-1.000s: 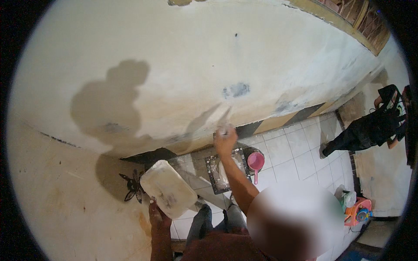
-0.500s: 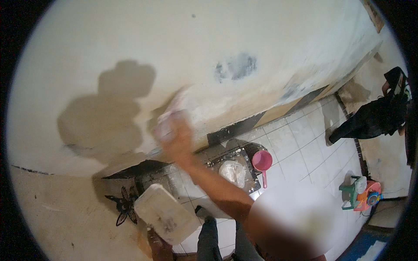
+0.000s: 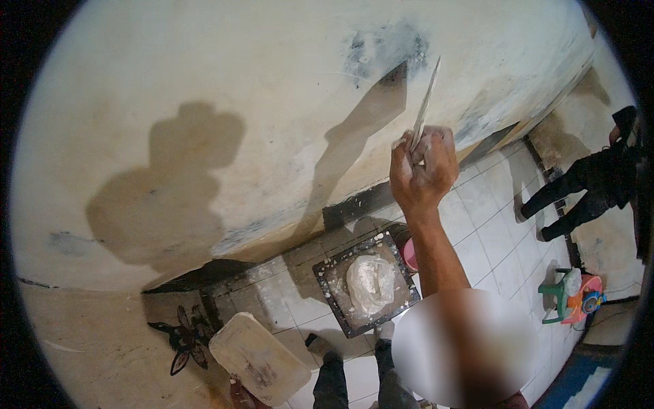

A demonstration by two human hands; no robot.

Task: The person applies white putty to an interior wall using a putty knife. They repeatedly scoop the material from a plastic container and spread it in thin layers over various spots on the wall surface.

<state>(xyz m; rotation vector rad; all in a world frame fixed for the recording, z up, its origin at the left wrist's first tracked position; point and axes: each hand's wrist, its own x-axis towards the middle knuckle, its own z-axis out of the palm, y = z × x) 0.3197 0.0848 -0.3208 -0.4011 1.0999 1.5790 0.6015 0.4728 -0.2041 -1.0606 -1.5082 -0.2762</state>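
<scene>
My right hand (image 3: pixel 426 167), dusted white, is closed around a putty knife (image 3: pixel 427 95). Its thin blade points up and is seen nearly edge-on, and its broad shadow falls on the wall. The blade seems to stand off the wall (image 3: pixel 272 102), just right of a grey-blue rough patch (image 3: pixel 388 48). At the lower left, a beige, rounded rectangular board (image 3: pixel 262 361) with dark smears is held at its near left edge by my left hand (image 3: pixel 236 379); most of that hand is hidden beneath it.
On the tiled floor, a black-edged square board (image 3: pixel 330 293) bears a plastic bag of white powder (image 3: pixel 371 283). A pink dipper (image 3: pixel 409 254) stands beside it, partly behind my forearm. Another person (image 3: pixel 586 184) stands at right, near a green stool (image 3: pixel 558 296). A butterfly ornament (image 3: pixel 182 337) is at left.
My right hand has swung right and up along the wall with the putty knife, from low at the left to near the grey-blue patch. The view has shifted slightly.
</scene>
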